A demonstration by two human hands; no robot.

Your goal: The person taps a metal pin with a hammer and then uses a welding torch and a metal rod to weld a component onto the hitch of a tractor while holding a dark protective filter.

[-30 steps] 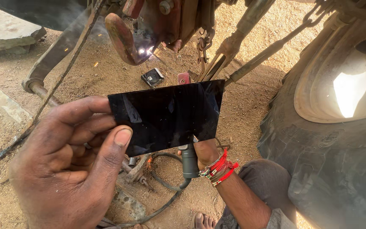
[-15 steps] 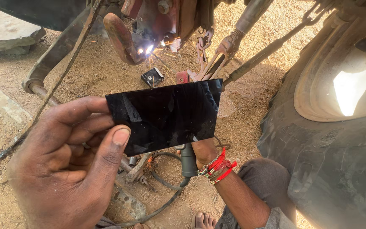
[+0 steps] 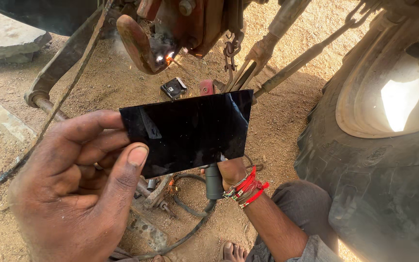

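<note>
My left hand (image 3: 78, 189) pinches a dark rectangular glass plate (image 3: 190, 131) by its left edge, thumb on the front, held up in front of the work. Below the plate's lower edge, my right hand (image 3: 231, 171) grips the grey handle of a welding holder (image 3: 213, 182); most of the hand and the holder's tip are hidden behind the plate. Red thread bands (image 3: 247, 187) circle that wrist. A black cable (image 3: 190, 228) trails from the handle. Above the plate, an arc spark (image 3: 168, 57) glows with smoke on a rusty metal arm (image 3: 134, 41) of the machine.
A big tractor tyre (image 3: 379, 184) fills the right side. Rods and a chain (image 3: 229, 51) hang from the red housing above. A small black box (image 3: 174, 87) lies on the sandy ground, a stone slab (image 3: 6, 41) at far left, my bare foot (image 3: 233, 252) at the bottom.
The glass plate has drifted slightly left and up in my left hand. The spark still glows at the same spot on the metal arm. Both grips are unchanged.
</note>
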